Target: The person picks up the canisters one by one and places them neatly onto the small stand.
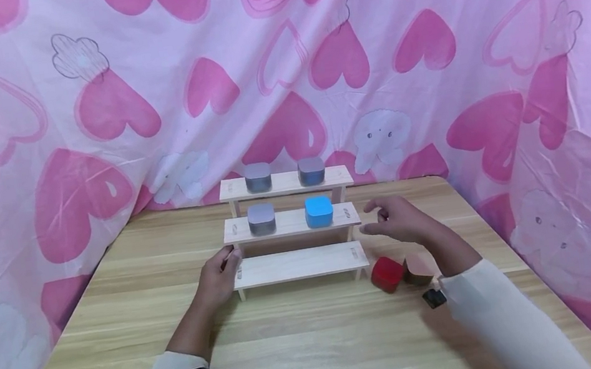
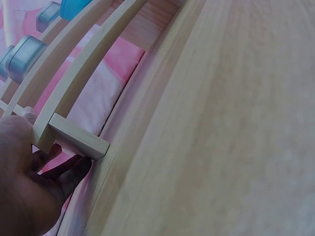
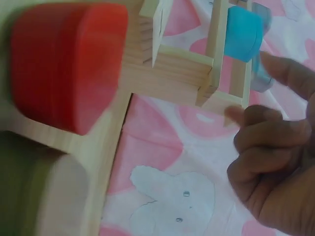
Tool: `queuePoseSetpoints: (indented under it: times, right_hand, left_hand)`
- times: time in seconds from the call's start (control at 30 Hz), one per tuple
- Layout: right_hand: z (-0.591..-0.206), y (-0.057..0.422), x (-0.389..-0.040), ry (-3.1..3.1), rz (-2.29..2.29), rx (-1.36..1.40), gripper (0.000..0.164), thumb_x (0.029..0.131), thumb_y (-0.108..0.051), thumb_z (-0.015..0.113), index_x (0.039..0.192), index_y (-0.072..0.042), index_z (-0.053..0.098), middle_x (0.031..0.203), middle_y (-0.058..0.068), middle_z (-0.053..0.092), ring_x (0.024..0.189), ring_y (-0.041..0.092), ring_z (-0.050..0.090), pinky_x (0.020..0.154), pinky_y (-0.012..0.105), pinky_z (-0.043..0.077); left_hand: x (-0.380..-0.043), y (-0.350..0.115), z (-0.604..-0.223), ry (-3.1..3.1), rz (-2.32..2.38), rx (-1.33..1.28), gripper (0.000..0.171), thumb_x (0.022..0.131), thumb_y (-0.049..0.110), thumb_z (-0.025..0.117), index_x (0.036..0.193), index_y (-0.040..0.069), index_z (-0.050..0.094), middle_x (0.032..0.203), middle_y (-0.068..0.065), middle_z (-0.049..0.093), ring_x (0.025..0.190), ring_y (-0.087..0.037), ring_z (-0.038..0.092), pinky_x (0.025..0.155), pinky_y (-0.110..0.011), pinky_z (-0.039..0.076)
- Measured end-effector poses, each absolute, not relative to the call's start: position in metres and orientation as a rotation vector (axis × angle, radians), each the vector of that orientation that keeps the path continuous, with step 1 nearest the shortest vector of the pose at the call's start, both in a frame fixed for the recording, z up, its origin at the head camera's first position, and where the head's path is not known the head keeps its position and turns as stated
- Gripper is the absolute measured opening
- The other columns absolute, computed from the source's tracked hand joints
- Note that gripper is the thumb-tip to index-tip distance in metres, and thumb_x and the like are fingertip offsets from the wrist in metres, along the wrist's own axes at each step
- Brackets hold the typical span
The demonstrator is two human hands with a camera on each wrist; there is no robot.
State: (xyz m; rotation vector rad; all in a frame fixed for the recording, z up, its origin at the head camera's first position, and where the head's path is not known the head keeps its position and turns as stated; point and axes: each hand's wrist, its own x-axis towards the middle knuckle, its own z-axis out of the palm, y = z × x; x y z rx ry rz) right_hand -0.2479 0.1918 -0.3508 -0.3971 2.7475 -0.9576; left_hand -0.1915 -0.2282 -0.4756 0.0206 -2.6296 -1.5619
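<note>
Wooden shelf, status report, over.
Left hand gripping wooden shelf. Right hand empty, nothing between it and blue block on middle tier. Red block on table, right of shelf.

Arms (image 1: 454,249) stretched forward; left hand (image 1: 220,277) curled in grip; right hand (image 1: 401,219) raised, thumb and index finger parted, other fingers (image 3: 268,138) bent.

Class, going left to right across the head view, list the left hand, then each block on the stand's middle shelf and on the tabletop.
Left hand → grey rounded-square block → bright blue rounded-square block → red rounded-square block → brown block with a paler top.
</note>
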Motion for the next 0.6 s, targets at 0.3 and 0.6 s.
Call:
queuePoseSetpoints:
  times: [0.3, 0.6]
  right_hand:
    - [-0.361, 0.215, -0.223, 2.727, -0.913, -0.291, 0.060, 0.095, -0.038, 0.085, 0.141, -0.004, 0.066, 0.084, 0.008, 0.060, 0.077, 0.023, 0.053, 0.065, 0.033, 0.049]
    - [-0.362, 0.221, -0.210, 2.692, -0.848, -0.237, 0.065, 0.094, -0.037, 0.085, 0.146, -0.005, 0.062, 0.108, 0.018, 0.069, 0.093, 0.029, 0.062, 0.074, 0.038, 0.059]
  left_hand:
    - [-0.191, -0.228, -0.475, -2.641, -1.563, 0.032, 0.057, 0.119, 0.042, 0.043, 0.163, 0.007, 0.049, 0.163, -0.026, 0.054, 0.151, -0.047, 0.053, 0.127, -0.062, 0.043]
    - [-0.191, -0.228, -0.474, -2.635, -1.552, 0.021, 0.056, 0.119, 0.042, 0.043, 0.162, 0.007, 0.051, 0.164, -0.025, 0.053, 0.152, -0.046, 0.052, 0.127, -0.062, 0.042]
